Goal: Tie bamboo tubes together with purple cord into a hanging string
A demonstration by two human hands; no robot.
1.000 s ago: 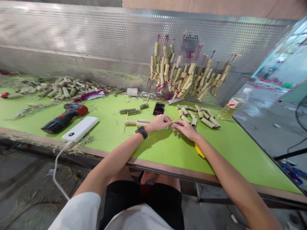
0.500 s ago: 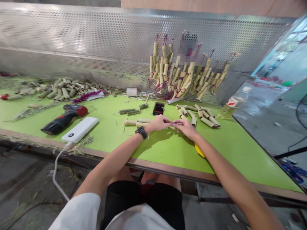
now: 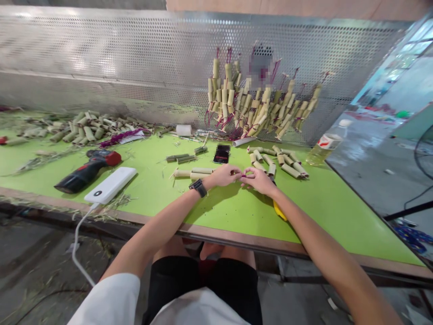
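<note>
My left hand [image 3: 226,175], with a dark watch on its wrist, is closed in a pinch above the green table [image 3: 216,205]. My right hand [image 3: 258,180] meets it fingertip to fingertip, also pinching. Between them shows a short bit of purple string [image 3: 243,175]; the rest of it is hidden by the fingers. Pale cut bamboo tubes [image 3: 184,173] lie just left of my left hand, partly behind it. Beyond my right hand rests a group of strung bamboo pieces [image 3: 269,161]. A yellow-handled tool [image 3: 279,210] is half covered by my right forearm.
A phone [image 3: 221,154] lies behind my hands. To the left are a power bank [image 3: 111,185], a cordless drill [image 3: 88,170] and a bamboo pile [image 3: 84,127]. Strung bamboo figures [image 3: 225,97] hang on the perforated metal panel [image 3: 135,58]. A bottle [image 3: 326,146] stands right.
Both hands stay together over the same spot, with the right fingers shifting slightly around the purple string. The whole view has moved a little, so things appear slightly further left.
</note>
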